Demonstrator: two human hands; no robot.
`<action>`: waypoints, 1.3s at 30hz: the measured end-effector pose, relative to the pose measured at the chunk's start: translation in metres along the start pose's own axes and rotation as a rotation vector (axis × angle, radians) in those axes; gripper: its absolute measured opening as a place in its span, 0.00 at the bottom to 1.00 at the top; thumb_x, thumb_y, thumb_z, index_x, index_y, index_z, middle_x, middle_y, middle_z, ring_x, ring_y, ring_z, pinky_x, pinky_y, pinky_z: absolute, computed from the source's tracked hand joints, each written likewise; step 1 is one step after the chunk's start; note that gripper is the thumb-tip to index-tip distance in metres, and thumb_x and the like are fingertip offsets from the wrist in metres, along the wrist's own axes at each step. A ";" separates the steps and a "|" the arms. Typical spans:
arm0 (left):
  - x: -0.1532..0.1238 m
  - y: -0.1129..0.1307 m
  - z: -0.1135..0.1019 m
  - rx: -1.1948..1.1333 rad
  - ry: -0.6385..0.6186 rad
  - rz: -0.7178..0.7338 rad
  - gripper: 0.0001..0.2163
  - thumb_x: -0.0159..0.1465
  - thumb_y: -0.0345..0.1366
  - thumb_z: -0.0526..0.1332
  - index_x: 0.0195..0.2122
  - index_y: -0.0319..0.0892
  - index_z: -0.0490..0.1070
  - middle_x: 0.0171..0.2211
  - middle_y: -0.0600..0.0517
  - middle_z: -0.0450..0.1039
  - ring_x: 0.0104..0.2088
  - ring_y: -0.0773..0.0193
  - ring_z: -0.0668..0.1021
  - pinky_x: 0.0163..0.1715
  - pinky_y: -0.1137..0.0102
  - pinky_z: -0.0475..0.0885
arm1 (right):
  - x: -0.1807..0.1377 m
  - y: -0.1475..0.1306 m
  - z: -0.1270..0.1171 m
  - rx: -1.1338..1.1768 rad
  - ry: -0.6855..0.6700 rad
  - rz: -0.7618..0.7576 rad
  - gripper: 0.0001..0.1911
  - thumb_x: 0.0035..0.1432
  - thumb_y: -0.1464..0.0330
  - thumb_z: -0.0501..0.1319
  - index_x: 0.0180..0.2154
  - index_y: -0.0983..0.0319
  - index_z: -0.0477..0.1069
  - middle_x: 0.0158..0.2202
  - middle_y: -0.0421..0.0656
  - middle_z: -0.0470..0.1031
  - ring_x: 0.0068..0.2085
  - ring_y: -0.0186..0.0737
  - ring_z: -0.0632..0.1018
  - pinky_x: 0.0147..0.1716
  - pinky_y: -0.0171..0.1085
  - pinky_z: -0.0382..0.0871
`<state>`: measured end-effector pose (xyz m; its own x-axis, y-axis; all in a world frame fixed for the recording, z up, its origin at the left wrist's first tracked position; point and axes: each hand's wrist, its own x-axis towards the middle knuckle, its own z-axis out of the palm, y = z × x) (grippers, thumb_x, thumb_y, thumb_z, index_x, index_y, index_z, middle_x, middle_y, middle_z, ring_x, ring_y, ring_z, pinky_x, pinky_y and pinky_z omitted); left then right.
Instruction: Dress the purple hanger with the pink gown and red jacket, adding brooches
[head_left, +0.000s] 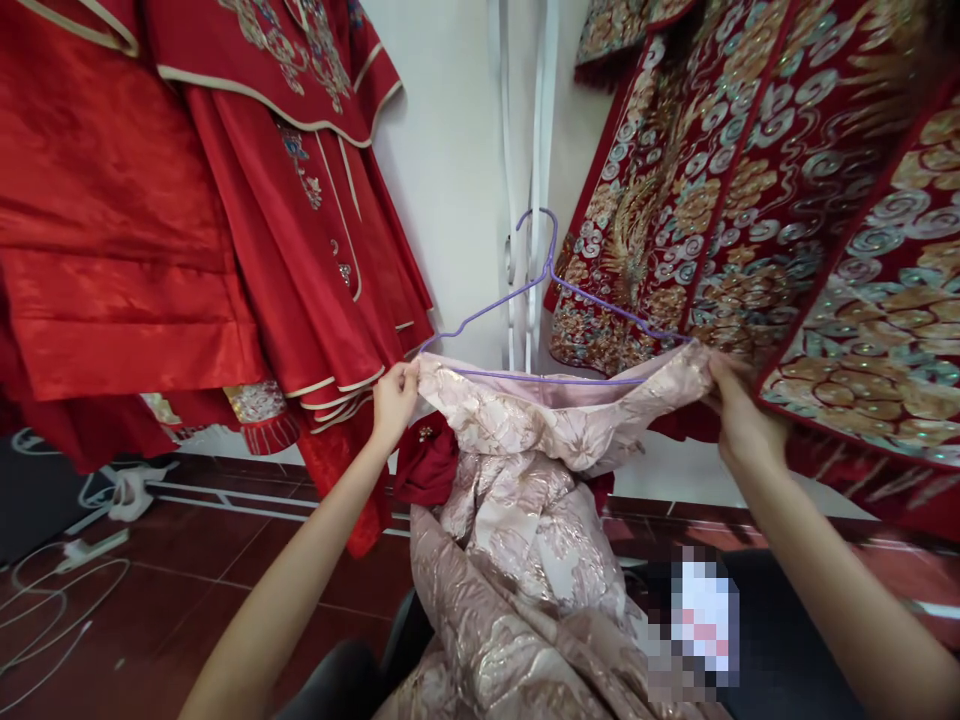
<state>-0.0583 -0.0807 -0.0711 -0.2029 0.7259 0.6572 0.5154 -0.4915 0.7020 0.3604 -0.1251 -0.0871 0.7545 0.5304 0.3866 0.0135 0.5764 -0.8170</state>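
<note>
A pale pink brocade dress [540, 520] with a metallic sheen spreads between my two hands, its skirt falling toward me. My left hand [395, 400] pinches the left end of its neckline. At the opposite end, my right hand [742, 410] is closed on the dress's right shoulder edge, its fingers partly behind the fabric. A purple wire hanger [551, 270] sits inside the neckline, its hook pointing up and its lower bar crossing the opening. Dark red fabric [426, 460] with a small gold ornament shows behind the bodice on the left.
Red garments [300, 200] hang at the left. Heavily embroidered red and gold garments [720, 200] hang at the right. White vertical rails [536, 120] stand against the wall. White cables [60, 610] and a power strip [94, 550] lie on the reddish tiled floor [195, 590]. A pixelated patch covers the lower right.
</note>
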 end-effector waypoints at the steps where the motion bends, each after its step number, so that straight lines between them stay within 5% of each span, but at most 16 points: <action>1: -0.008 -0.004 -0.001 -0.034 -0.041 -0.037 0.13 0.63 0.43 0.57 0.27 0.40 0.72 0.20 0.55 0.68 0.23 0.66 0.68 0.26 0.74 0.60 | -0.009 0.004 -0.005 0.020 0.066 -0.003 0.13 0.45 0.64 0.68 0.34 0.62 0.76 0.43 0.52 0.78 0.41 0.45 0.80 0.39 0.41 0.75; 4: -0.029 -0.003 0.004 -0.210 -0.290 -0.114 0.10 0.60 0.40 0.60 0.26 0.40 0.74 0.24 0.53 0.74 0.28 0.63 0.74 0.31 0.73 0.65 | -0.042 0.020 -0.022 -0.010 0.126 0.081 0.17 0.40 0.62 0.70 0.35 0.62 0.78 0.39 0.50 0.80 0.40 0.48 0.80 0.43 0.44 0.75; 9: -0.042 0.033 0.024 -0.608 -0.600 -0.236 0.09 0.56 0.40 0.67 0.33 0.41 0.79 0.38 0.47 0.79 0.44 0.57 0.77 0.49 0.68 0.66 | -0.081 0.043 -0.041 -0.067 -0.126 0.295 0.18 0.37 0.61 0.70 0.34 0.60 0.79 0.35 0.45 0.80 0.36 0.45 0.80 0.40 0.43 0.75; 13: -0.028 0.056 0.042 -0.921 -0.494 -0.432 0.14 0.55 0.42 0.68 0.41 0.43 0.78 0.44 0.48 0.78 0.47 0.58 0.77 0.50 0.68 0.67 | -0.081 0.047 -0.044 -0.071 -0.122 0.266 0.18 0.38 0.60 0.70 0.35 0.60 0.78 0.35 0.43 0.80 0.34 0.42 0.80 0.37 0.41 0.75; 18: -0.005 0.055 0.054 -1.006 -0.301 -0.410 0.11 0.57 0.41 0.67 0.38 0.41 0.77 0.38 0.51 0.79 0.41 0.61 0.79 0.45 0.69 0.71 | -0.071 0.043 -0.049 -0.050 -0.074 0.237 0.18 0.39 0.58 0.70 0.34 0.58 0.78 0.35 0.42 0.79 0.36 0.43 0.80 0.38 0.41 0.76; 28: 0.006 0.040 0.059 -1.051 -0.375 -0.487 0.13 0.54 0.43 0.69 0.34 0.38 0.76 0.30 0.51 0.78 0.33 0.63 0.79 0.41 0.68 0.72 | -0.041 0.032 -0.038 -0.013 0.126 0.092 0.17 0.42 0.61 0.68 0.36 0.61 0.76 0.40 0.49 0.78 0.43 0.46 0.79 0.46 0.42 0.72; 39: 0.008 0.042 0.057 -1.035 -0.372 -0.509 0.13 0.53 0.42 0.70 0.31 0.37 0.76 0.27 0.53 0.77 0.28 0.66 0.78 0.38 0.71 0.71 | -0.041 0.012 -0.022 -0.005 0.134 -0.049 0.15 0.43 0.60 0.67 0.32 0.63 0.76 0.32 0.43 0.78 0.39 0.43 0.79 0.49 0.43 0.70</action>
<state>0.0092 -0.0688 -0.0519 0.1508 0.9584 0.2424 -0.4975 -0.1383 0.8564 0.3444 -0.1532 -0.1221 0.8337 0.4136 0.3659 0.0555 0.5965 -0.8007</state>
